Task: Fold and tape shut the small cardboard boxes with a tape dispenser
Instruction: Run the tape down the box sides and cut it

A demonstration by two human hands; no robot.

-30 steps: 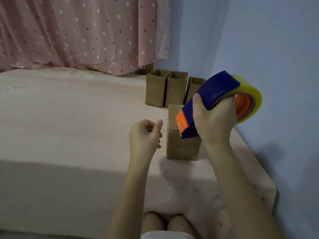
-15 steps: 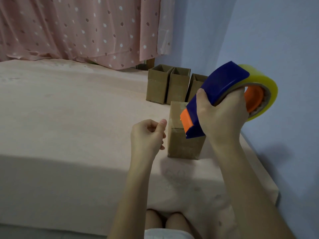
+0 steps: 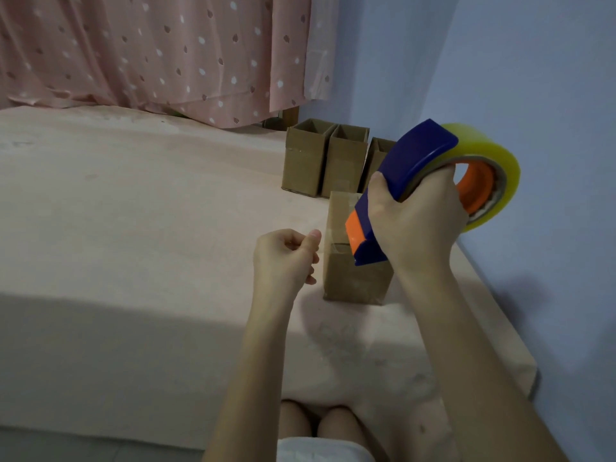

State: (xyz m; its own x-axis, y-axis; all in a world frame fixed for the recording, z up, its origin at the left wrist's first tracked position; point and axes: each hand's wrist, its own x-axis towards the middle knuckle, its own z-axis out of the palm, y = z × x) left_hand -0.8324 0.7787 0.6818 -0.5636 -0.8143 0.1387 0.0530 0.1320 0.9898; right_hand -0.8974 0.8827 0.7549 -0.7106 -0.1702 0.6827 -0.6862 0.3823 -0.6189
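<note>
A small closed cardboard box stands upright on the pink surface, with clear tape glinting on its top. My right hand grips the blue and orange tape dispenser, which carries a yellowish tape roll. The dispenser's orange mouth hangs just over the box's top front edge. My left hand hovers beside the box's left side. Its fingers are curled with the thumb against the forefinger, and nothing shows in it. Three open-topped boxes stand in a row behind.
The pink-covered surface stretches left and toward me. Its right edge runs along a blue wall. A pink dotted curtain hangs at the back. My knees show below the front edge.
My right hand has carried the dispenser slightly up and to the right. My left hand stays curled beside the box.
</note>
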